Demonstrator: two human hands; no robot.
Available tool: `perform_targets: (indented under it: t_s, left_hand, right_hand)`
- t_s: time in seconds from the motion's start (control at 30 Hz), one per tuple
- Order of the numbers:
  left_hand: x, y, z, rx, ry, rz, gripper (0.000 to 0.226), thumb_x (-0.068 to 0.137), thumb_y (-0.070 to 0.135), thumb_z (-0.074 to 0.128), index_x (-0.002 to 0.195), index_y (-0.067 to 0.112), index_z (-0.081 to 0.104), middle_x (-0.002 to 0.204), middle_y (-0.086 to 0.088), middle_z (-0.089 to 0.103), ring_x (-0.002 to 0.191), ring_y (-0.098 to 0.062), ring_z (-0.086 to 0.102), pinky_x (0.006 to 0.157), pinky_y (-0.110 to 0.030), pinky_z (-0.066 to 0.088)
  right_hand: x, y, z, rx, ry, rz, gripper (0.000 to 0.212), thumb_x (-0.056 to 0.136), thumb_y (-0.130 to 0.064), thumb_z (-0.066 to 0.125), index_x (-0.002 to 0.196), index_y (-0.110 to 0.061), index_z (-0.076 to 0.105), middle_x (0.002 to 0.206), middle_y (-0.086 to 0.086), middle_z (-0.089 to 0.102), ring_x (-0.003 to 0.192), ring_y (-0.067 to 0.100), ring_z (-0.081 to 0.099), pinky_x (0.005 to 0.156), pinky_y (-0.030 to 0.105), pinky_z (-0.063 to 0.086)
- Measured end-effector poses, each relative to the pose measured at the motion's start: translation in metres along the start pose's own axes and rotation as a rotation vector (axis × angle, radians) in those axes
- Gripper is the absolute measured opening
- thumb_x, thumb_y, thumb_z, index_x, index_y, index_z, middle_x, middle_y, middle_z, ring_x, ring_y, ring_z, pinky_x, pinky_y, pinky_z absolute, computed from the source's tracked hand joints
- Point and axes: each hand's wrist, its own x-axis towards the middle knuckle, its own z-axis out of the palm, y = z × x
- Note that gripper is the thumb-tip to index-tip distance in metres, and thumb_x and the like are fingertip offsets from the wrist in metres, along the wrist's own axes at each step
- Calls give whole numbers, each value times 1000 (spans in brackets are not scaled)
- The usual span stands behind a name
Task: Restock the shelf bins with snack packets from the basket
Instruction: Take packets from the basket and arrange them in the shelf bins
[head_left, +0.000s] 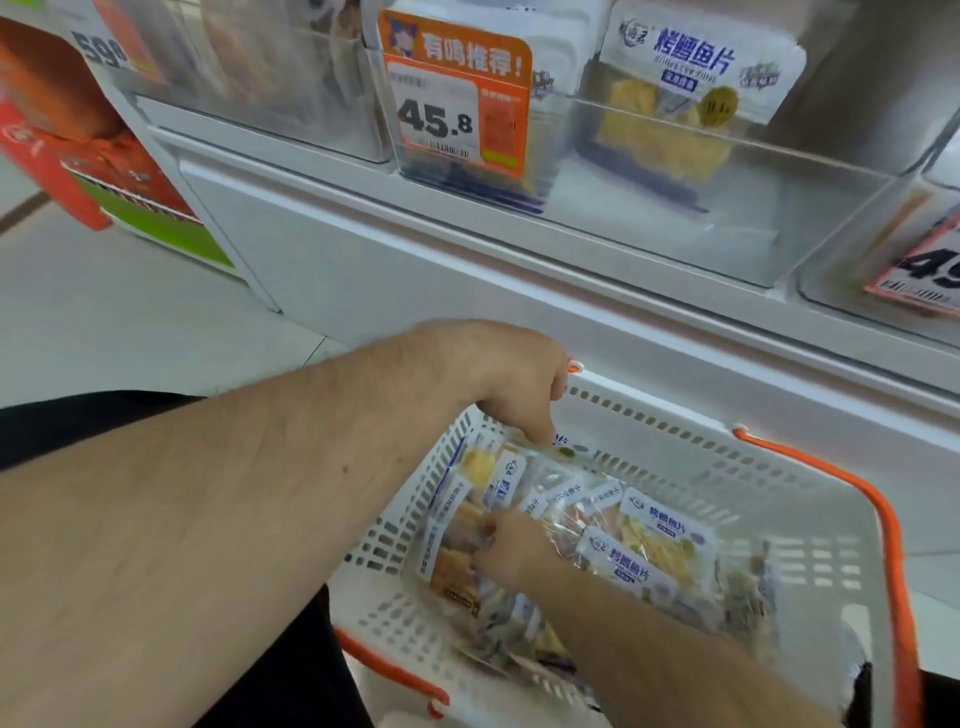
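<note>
A white plastic basket (810, 525) with orange handles sits low in front of the shelf. It holds several snack packets (649, 545) with white-and-blue labels and yellow contents. My left hand (511, 379) reaches down over the basket's far left corner, its fingertips touching the top edge of an upright packet (493, 478). My right hand (511, 545) is inside the basket, fingers curled round a packet in the pile. Above, a clear shelf bin (727, 228) holds one matching packet (696, 88) standing at its back.
An orange price tag reading 45.8 (457, 98) hangs on the bin's front. More clear bins stand to the left (249, 78) and right (883, 280). A white shelf ledge (467, 270) runs just above the basket. Pale floor tiles lie at left.
</note>
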Motion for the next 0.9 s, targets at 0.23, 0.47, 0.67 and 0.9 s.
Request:
perform_targets:
  t_s: [0.23, 0.47, 0.67, 0.9]
  left_hand:
    - [3, 7, 3, 4, -8, -13, 34, 88, 37, 70, 115, 19, 60, 114, 0, 61, 92, -15, 54, 83, -30, 47]
    - [-8, 13, -5, -57, 65, -14, 55, 88, 38, 71, 137, 23, 51, 135, 7, 54, 115, -13, 56, 83, -25, 44]
    - [-12, 9, -9, -62, 121, -25, 63, 87, 40, 72, 142, 24, 45, 139, 5, 52, 117, -15, 56, 97, -32, 48]
    - [-14, 5, -10, -235, 254, -56, 100, 76, 54, 77, 154, 23, 22, 154, -1, 36, 130, -21, 49, 104, -36, 45]
  right_hand:
    - [5, -8, 7, 14, 24, 83, 12, 82, -10, 66, 94, -9, 68, 86, 4, 67, 81, 19, 66, 61, 28, 53]
    - [-15, -21, -34, 2, 8, -9, 8, 94, -17, 53, 90, -12, 57, 79, 2, 57, 82, 21, 55, 71, 29, 47]
    - [-49, -11, -109, -57, 158, -110, 14, 92, -5, 47, 88, -15, 56, 97, 6, 65, 91, 24, 59, 81, 34, 51]
    - [-133, 10, -199, 176, 321, -212, 18, 98, -2, 51, 83, -7, 59, 77, -5, 58, 67, -9, 61, 65, 11, 46]
